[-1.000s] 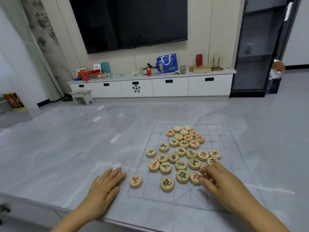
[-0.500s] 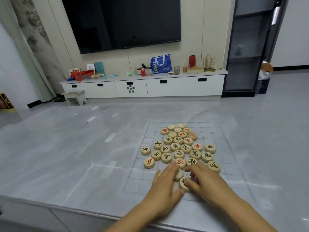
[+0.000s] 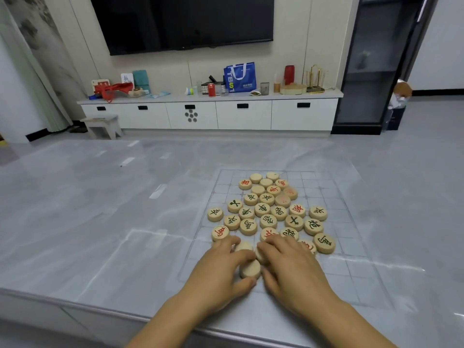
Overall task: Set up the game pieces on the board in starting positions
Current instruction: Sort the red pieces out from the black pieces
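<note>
A clear gridded board (image 3: 334, 197) lies on the grey table. Several round wooden pieces (image 3: 266, 212) with red or black characters sit bunched in its middle, some blank side up. My left hand (image 3: 221, 270) is at the near edge of the bunch, pinching a blank-faced piece (image 3: 251, 269) between thumb and fingers. Right beside it, my right hand (image 3: 293, 267) rests its fingertips on the nearest pieces and partly hides them. A red-marked piece (image 3: 220, 232) lies just beyond my left fingertips.
The grey table (image 3: 100, 222) extends far to the left of the board, and its front edge runs under my wrists. Across the room stand a white TV cabinet (image 3: 208, 114) with clutter on top and a small stool (image 3: 103, 124).
My left hand has moved right, from the bare table beside the board onto the nearest pieces next to my right hand. The loose near pieces have been drawn together under both hands.
</note>
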Available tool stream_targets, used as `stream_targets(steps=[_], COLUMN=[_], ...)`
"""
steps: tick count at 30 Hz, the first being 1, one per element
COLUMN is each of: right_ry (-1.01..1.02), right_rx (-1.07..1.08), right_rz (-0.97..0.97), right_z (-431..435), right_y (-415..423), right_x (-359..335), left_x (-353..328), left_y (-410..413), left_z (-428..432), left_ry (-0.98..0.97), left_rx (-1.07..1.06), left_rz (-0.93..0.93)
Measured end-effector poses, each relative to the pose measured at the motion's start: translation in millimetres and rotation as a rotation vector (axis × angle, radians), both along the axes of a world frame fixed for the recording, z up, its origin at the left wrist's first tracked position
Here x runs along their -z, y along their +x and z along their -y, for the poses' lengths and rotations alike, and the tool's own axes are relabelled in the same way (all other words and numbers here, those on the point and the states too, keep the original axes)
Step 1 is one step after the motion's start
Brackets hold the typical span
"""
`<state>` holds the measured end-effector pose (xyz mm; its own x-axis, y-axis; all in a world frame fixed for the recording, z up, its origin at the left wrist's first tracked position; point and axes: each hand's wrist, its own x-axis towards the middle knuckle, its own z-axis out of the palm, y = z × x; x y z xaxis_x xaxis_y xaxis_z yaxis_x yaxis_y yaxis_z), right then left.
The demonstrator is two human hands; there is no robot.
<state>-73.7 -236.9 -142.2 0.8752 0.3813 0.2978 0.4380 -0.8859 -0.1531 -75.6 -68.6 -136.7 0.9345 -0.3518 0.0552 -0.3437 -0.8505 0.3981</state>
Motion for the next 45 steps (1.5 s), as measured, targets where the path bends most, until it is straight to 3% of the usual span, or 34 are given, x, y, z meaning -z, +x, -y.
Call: stream_targets(steps=[6, 11, 14, 20, 31, 36, 41, 45], right_ry=[0.038, 0.332, 0.304, 0.283, 0.283, 0.388, 0.503, 0.474], right_rx=[0.039, 0.11, 0.157, 0.091, -0.007, 0.038, 0.253, 0.343], right_rz=[0.015, -0.196, -0.161, -0.043, -0.104, -0.169, -0.171, -0.17], right_z=[0.2, 7.9, 9.5, 15.4, 26.5, 38.9, 58.0, 59.9], right_y=[13.4, 17.7, 17.2, 18.5, 14.6, 21.1, 53.9, 84.0], right_x=[-1.6, -10.0, -6.7, 3.7, 0.9, -5.9, -19.4, -20.8], left_x=[-1.8, 0.3, -0.1, 2.2, 3.0, 1.2, -4.8, -3.0], left_y=[6.6, 14.5, 18.9, 22.5, 29.1, 37.7, 39.1, 41.3], left_z=[-8.2, -10.7, -10.5, -11.7, -7.6, -10.7, -10.6, -12.4], left_ry=[-0.232, -0.379, -0.488, -0.353, -0.16, -0.217, -0.428, -0.457], left_rx=[-0.038, -0.09, -0.16, -0.116, -0.025, -0.04, -0.074, -0.092], left_rz=[-0.125, -0.182, -0.149, -0.065, -0.063, -0.015, -0.143, -0.134])
